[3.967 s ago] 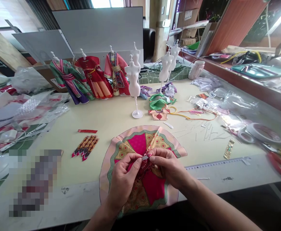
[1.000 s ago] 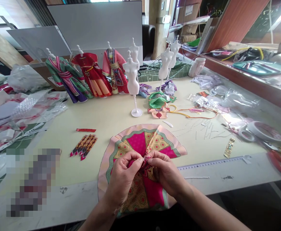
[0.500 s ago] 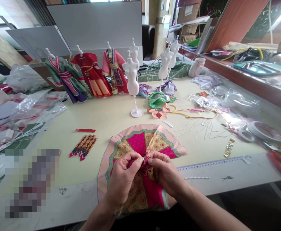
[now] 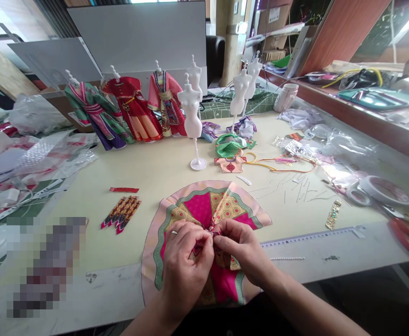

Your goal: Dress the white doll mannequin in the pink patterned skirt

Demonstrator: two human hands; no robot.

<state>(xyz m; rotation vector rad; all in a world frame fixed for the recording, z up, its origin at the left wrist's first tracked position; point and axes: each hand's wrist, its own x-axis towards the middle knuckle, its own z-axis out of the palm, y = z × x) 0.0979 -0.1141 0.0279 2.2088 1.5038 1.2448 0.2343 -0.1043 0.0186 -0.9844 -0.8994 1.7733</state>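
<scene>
A round doll skirt (image 4: 196, 207), with magenta and gold patterned panels and a pale pink border, lies spread at the front of the table. Its dark red waist is gathered up in the middle. My left hand (image 4: 186, 263) is closed there, thumb and fingertips pinching the waist fabric. Opposite it, my right hand (image 4: 241, 249) pinches the same gathered waist, fingertips almost touching those of the left. Between the fingertips the detail is too small to make out. Part of the skirt is hidden under both hands.
Patterned strips (image 4: 123, 212) lie to the left. A white doll stand (image 4: 193, 119) rises behind the skirt, near dressed doll figures (image 4: 125, 109). At right are a ruler (image 4: 306, 236), scissors (image 4: 405, 228), tape rolls (image 4: 384, 190) and a gold beaded strip (image 4: 334, 214).
My left hand has turned over more and shifted slightly right, so its back and a ring now show. My right fingers have curled in a little at the waist.
</scene>
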